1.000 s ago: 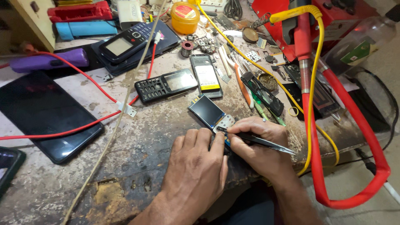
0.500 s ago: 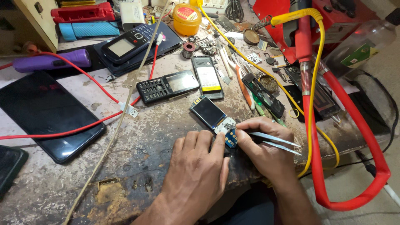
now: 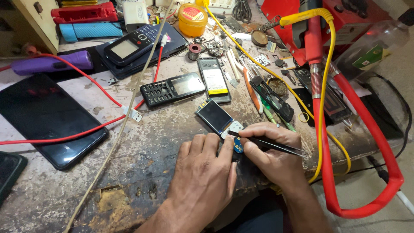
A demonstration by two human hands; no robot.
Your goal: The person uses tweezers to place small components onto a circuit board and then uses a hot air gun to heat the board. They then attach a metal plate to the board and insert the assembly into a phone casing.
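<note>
Tweezers (image 3: 269,145), thin black metal, were pinched in the right hand (image 3: 271,155), tip down on a small blue circuit board (image 3: 237,147) at the lower end of a bare phone display module with a dark screen (image 3: 214,116). Board lay on the worn grey desk (image 3: 86,172), right between both sets of fingers. Left hand (image 3: 202,177) lay flat, fingers (image 3: 224,146) close together and pressing beside the board, touching it; they gripped nothing. Right fingers closed narrow around the tweezers. Black keypad phone (image 3: 172,88) and an open phone with a yellow-and-white battery (image 3: 214,80) sat just beyond the module. Red cable (image 3: 86,129) ran across the desk to the left.
</note>
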